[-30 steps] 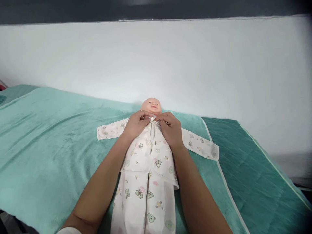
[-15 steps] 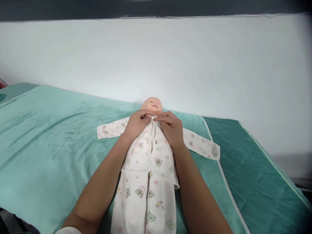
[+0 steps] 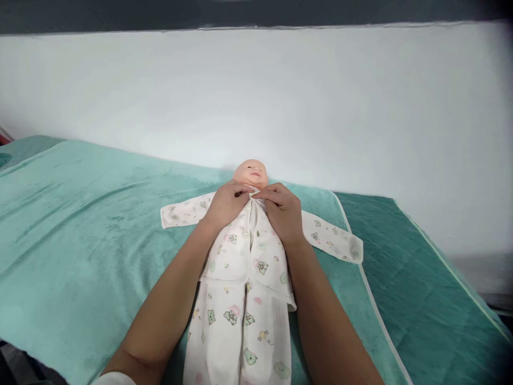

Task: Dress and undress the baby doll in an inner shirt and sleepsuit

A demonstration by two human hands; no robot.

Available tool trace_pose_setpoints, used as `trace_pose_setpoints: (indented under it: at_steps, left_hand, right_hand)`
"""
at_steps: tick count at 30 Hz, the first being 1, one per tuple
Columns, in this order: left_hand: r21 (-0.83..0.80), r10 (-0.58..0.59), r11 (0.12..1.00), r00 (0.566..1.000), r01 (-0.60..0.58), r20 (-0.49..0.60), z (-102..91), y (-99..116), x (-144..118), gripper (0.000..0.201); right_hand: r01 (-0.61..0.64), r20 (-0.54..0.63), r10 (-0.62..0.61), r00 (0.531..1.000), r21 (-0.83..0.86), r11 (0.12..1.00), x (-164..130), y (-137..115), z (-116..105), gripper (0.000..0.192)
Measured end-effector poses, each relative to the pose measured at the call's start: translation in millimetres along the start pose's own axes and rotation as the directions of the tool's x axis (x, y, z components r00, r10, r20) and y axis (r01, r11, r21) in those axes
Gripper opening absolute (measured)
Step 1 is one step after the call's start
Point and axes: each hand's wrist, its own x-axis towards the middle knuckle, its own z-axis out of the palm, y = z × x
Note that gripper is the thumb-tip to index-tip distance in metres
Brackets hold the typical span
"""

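A baby doll [image 3: 253, 170] lies on its back, head away from me, dressed in a white long-sleeved baby jacket [image 3: 228, 251] with small bear prints. Matching trousers [image 3: 218, 342] cover its legs. At the neckline, my left hand [image 3: 231, 203] pinches the jacket's left front edge. My right hand [image 3: 284, 211] is closed on the opposite edge, index finger and thumb meeting the left fingertips at the collar. Below the hands the jacket fronts part slightly in a narrow gap. Whatever fastener is between the fingertips is hidden. Both sleeves stretch out sideways.
A light green plush blanket [image 3: 92, 224] lies beneath the doll, its pale border running down the right side. Beyond it is a darker green quilted cover [image 3: 417, 278]. A white wall [image 3: 256, 96] rises right behind the doll's head.
Almost nothing differs. The view has shifted very slightly, and both hands keep their pinch at the collar.
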Motion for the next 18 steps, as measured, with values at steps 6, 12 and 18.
trace_pose_setpoints:
  at_steps: [6,12,18]
  left_hand:
    - [0.041,0.017,0.999,1.0,-0.017,0.009,-0.7,0.4,1.9,0.025]
    - [-0.006,0.011,1.0,1.0,-0.011,-0.019,0.7,-2.7,3.4,0.026]
    - [-0.047,0.012,0.999,0.993,-0.018,-0.116,1.5,2.3,-3.6,0.02]
  right_hand:
    - [0.114,0.062,-0.108,0.992,-0.109,0.987,-1.9,-0.8,-3.0,0.042]
    - [0.093,0.14,-0.06,0.988,-0.244,0.965,-1.2,-3.3,-4.3,0.043]
    - [0.023,0.141,-0.008,0.99,-0.105,0.994,-8.3,-0.7,-6.3,0.046]
